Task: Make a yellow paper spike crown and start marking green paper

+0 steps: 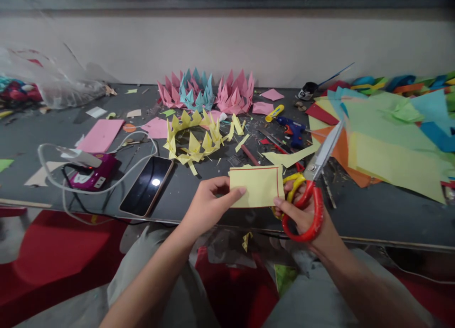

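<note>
My left hand (208,205) pinches the left edge of a small yellow paper rectangle (256,186) with a red line drawn near its top and right edges. It is held just above the front edge of the dark table (384,214). My right hand (302,214) grips red-and-yellow scissors (313,186) by the handles. Their closed blades point up and to the right, away from the paper. A fingertip of the right hand touches the paper's lower right corner.
On the table lie a ring of folded yellow paper points (197,138), pink and blue folded crowns (206,93), a phone (146,186), a magenta device with cables (92,174), a blue glue gun (293,129) and a heap of coloured sheets (391,138). Paper scraps rest on my lap.
</note>
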Demonstrator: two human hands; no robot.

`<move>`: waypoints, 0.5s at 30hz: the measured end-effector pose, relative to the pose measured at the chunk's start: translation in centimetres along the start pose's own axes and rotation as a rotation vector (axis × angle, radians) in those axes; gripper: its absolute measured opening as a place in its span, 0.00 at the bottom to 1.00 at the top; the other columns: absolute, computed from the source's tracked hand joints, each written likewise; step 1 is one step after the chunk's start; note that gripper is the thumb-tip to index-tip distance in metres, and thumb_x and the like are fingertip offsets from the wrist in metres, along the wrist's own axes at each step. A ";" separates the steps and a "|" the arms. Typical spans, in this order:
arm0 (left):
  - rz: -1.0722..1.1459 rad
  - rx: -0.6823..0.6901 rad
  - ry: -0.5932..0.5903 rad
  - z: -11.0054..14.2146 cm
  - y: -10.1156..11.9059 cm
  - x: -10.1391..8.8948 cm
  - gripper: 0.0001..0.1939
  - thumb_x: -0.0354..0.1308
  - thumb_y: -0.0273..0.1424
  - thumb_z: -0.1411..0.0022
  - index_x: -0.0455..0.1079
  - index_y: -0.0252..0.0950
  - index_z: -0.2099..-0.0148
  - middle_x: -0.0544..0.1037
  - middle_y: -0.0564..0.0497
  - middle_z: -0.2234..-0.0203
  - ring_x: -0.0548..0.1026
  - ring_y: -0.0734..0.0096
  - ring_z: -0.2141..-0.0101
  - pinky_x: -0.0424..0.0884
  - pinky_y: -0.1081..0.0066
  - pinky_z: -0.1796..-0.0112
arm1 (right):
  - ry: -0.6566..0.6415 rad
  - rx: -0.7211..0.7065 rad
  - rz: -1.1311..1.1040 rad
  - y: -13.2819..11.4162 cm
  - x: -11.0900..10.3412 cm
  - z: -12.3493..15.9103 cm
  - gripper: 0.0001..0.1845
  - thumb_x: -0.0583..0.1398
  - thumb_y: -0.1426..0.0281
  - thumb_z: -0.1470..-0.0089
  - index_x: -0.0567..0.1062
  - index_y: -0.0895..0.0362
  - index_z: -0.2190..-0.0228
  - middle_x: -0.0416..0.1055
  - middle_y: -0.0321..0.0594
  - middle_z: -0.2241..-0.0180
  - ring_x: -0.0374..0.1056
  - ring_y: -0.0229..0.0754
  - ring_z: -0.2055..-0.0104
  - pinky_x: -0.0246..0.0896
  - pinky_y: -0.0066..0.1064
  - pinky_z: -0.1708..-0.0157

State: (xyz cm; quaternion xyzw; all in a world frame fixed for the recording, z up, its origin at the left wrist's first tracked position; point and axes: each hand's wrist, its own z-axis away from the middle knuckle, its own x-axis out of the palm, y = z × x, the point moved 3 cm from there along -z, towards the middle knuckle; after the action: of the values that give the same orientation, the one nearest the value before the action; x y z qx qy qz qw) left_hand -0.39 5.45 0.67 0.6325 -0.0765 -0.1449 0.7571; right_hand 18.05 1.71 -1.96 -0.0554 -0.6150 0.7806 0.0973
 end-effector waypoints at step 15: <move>-0.092 0.233 0.117 0.4 1.4 -0.4 0.18 0.54 0.36 0.43 0.69 0.34 0.82 0.74 0.51 0.85 0.71 0.76 0.80 0.67 0.77 0.76 | -0.386 -0.022 -0.084 0.5 0.6 0.3 0.37 0.54 0.36 0.67 0.66 0.55 0.68 0.62 0.36 0.75 0.58 0.36 0.78 0.58 0.30 0.78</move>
State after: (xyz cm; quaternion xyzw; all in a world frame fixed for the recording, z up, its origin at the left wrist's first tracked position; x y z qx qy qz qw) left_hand -0.73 5.40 2.13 0.7264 -0.0193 -0.1322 0.6741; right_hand 17.36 1.48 -2.39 0.1197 -0.6326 0.7651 0.0093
